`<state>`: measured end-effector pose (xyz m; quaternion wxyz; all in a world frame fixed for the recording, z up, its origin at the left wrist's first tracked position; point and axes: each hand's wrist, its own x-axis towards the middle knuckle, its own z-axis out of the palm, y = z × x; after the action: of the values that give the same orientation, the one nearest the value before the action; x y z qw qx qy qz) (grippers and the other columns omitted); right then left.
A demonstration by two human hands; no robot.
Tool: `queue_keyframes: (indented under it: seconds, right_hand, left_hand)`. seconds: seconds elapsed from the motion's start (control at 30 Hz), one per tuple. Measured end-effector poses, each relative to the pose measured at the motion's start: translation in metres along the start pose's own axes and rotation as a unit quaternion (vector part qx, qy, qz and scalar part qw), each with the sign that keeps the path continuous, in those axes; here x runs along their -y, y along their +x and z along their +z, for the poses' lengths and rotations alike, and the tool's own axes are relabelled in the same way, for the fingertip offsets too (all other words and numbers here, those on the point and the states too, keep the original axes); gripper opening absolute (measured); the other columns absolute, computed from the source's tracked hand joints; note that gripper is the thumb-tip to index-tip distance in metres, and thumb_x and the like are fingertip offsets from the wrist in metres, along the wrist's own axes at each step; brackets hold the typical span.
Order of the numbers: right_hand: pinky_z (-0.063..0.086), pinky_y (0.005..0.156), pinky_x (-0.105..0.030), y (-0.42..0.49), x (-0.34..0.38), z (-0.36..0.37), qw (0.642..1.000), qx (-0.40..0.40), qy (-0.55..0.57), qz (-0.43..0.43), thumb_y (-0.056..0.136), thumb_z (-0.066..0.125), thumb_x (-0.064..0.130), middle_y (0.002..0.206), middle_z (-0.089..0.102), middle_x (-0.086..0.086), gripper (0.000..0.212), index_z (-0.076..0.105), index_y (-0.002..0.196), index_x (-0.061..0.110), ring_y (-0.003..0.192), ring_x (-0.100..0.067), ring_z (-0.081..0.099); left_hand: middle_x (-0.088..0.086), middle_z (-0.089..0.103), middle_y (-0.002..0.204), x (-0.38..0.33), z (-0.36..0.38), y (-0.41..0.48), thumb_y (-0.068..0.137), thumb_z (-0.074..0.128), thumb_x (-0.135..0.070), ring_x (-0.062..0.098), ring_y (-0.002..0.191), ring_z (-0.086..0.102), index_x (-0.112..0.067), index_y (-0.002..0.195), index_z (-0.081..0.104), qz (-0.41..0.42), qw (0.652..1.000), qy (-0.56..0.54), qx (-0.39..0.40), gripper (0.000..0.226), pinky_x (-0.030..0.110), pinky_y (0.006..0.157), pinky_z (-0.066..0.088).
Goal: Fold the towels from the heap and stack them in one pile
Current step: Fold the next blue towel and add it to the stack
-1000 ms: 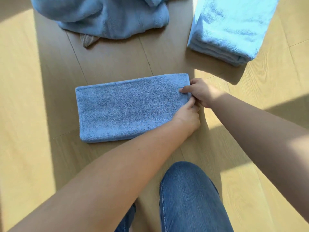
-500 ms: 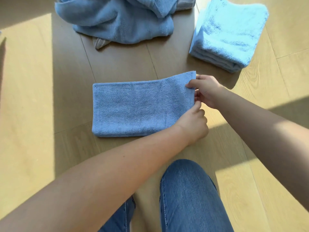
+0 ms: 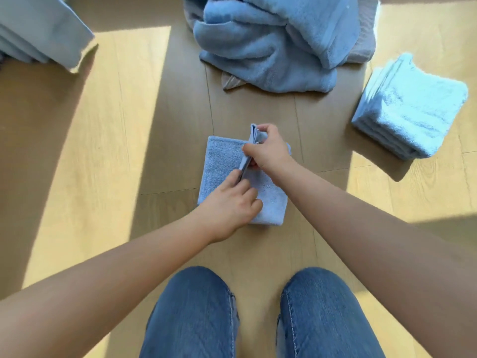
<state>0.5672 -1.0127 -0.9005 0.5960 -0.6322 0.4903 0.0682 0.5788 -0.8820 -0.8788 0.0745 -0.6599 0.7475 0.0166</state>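
kneeling on the wooden floor, with both knees in blue jeans showing at the bottom edge of the view. working on a blue towel lying flat on the floor just ahead of the knees and folded down to a short rectangle. holding one layered edge of it raised upright above the middle of the rectangle. grasping the far end of that raised edge with the right hand, fingers curled round the layers and thumb closing against them. pinching the near end of the same edge with the left hand, fingers curled, the hand covering the near part of the towel. facing the heap of crumpled blue towels, beyond the towel and apart from it. having the pile of folded light-blue towels to the right in sunlight, well apart from both hands. having a further stack of pale folded cloth at the far left, partly cut off by the frame.
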Motion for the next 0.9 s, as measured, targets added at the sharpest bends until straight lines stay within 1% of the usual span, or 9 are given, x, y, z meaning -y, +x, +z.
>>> queue_keyframes:
  seconds: [0.07, 0.17, 0.27, 0.37, 0.47, 0.57, 0.7, 0.8, 0.9]
  right_hand:
    - [0.051, 0.084, -0.049, 0.006, 0.002, 0.024, 0.999, 0.0, -0.032, -0.001, 0.078, 0.06, 0.008, 0.087, 0.053, -0.009, 0.047, 0.041, 0.12, 0.015, 0.081, -0.025, 0.054]
    - [0.052, 0.083, -0.041, 0.012, 0.003, 0.05, 0.997, 0.006, -0.077, -0.007, 0.08, 0.058, 0.009, 0.088, 0.051, -0.003, 0.049, 0.04, 0.126, 0.012, 0.083, -0.024, 0.053]
    - [0.045, 0.07, -0.03, 0.017, 0.001, 0.065, 0.993, 0.029, -0.112, -0.018, 0.083, 0.058, 0.01, 0.079, 0.048, 0.005, 0.046, 0.041, 0.126, 0.013, 0.079, -0.017, 0.05]
    - [0.04, 0.068, -0.025, 0.017, 0.003, 0.072, 0.991, 0.048, -0.123, -0.033, 0.085, 0.059, 0.015, 0.08, 0.049, 0.006, 0.048, 0.04, 0.129, 0.014, 0.074, -0.012, 0.049]
    - [0.039, 0.068, -0.024, 0.013, 0.004, 0.077, 0.989, 0.07, -0.118, -0.053, 0.088, 0.054, 0.014, 0.068, 0.043, 0.009, 0.045, 0.041, 0.131, 0.015, 0.07, -0.011, 0.046]
    - [0.039, 0.075, -0.028, 0.008, 0.001, 0.068, 0.987, 0.017, -0.133, -0.084, 0.089, 0.044, 0.008, 0.081, 0.048, 0.006, 0.038, 0.047, 0.126, 0.013, 0.081, -0.014, 0.047]
    - [0.037, 0.09, -0.032, -0.007, -0.029, 0.041, 0.955, -0.082, -0.236, -0.16, 0.085, 0.042, 0.003, 0.114, 0.055, -0.009, 0.038, 0.052, 0.121, 0.006, 0.107, -0.024, 0.05]
    - [0.044, 0.092, -0.039, -0.017, -0.062, 0.028, 0.913, -0.121, -0.342, -0.185, 0.076, 0.038, 0.012, 0.121, 0.058, -0.016, 0.049, 0.055, 0.121, 0.002, 0.112, -0.033, 0.055]
    - [0.053, 0.082, -0.041, -0.015, -0.088, 0.025, 0.869, -0.107, -0.435, -0.208, 0.073, 0.036, 0.018, 0.12, 0.063, -0.015, 0.054, 0.058, 0.119, 0.001, 0.108, -0.03, 0.063]
  left_hand:
    - [0.003, 0.05, 0.053, 0.009, 0.014, -0.015, 0.048, 0.049, 0.003, 0.023, 0.053, 0.052, -0.013, 0.058, 0.056, -0.021, 1.0, -0.012, 0.016, 0.02, 0.045, 0.088, 0.035]
    - [0.001, 0.053, 0.053, 0.019, 0.03, -0.033, 0.044, 0.052, 0.001, 0.023, 0.054, 0.056, -0.015, 0.056, 0.058, -0.071, 0.996, -0.033, 0.039, 0.021, 0.042, 0.082, 0.052]
    - [0.003, 0.052, 0.054, 0.022, 0.043, -0.048, 0.047, 0.052, -0.002, 0.024, 0.056, 0.056, -0.013, 0.056, 0.056, -0.122, 0.989, -0.059, 0.061, 0.015, 0.044, 0.085, 0.041]
    - [0.004, 0.052, 0.055, 0.02, 0.051, -0.058, 0.041, 0.048, 0.001, 0.025, 0.056, 0.056, -0.012, 0.057, 0.055, -0.177, 0.979, -0.064, 0.073, 0.021, 0.042, 0.08, 0.03]
    - [0.006, 0.054, 0.058, 0.017, 0.057, -0.068, 0.037, 0.051, -0.002, 0.026, 0.057, 0.057, -0.011, 0.059, 0.057, -0.222, 0.965, -0.094, 0.1, 0.025, 0.042, 0.081, 0.032]
    - [0.01, 0.061, 0.077, 0.014, 0.065, -0.075, 0.048, 0.067, -0.011, 0.03, 0.077, 0.06, -0.009, 0.075, 0.062, -0.279, 0.933, -0.144, 0.176, 0.028, 0.047, 0.089, 0.039]
    - [0.01, 0.065, 0.083, 0.01, 0.068, -0.068, 0.061, 0.05, -0.021, 0.029, 0.082, 0.058, -0.008, 0.085, 0.064, -0.347, 0.918, -0.162, 0.104, 0.031, 0.039, 0.079, 0.027]
    - [0.014, 0.066, 0.113, -0.003, 0.068, -0.046, 0.073, 0.034, -0.025, 0.03, 0.106, 0.061, -0.002, 0.111, 0.06, -0.352, 0.917, -0.182, 0.053, 0.051, 0.038, 0.09, 0.03]
    - [0.017, 0.055, 0.131, -0.019, 0.077, -0.018, 0.083, 0.033, -0.027, 0.026, 0.126, 0.036, -0.001, 0.129, 0.038, -0.35, 0.91, -0.223, 0.023, 0.053, 0.039, 0.104, 0.023]
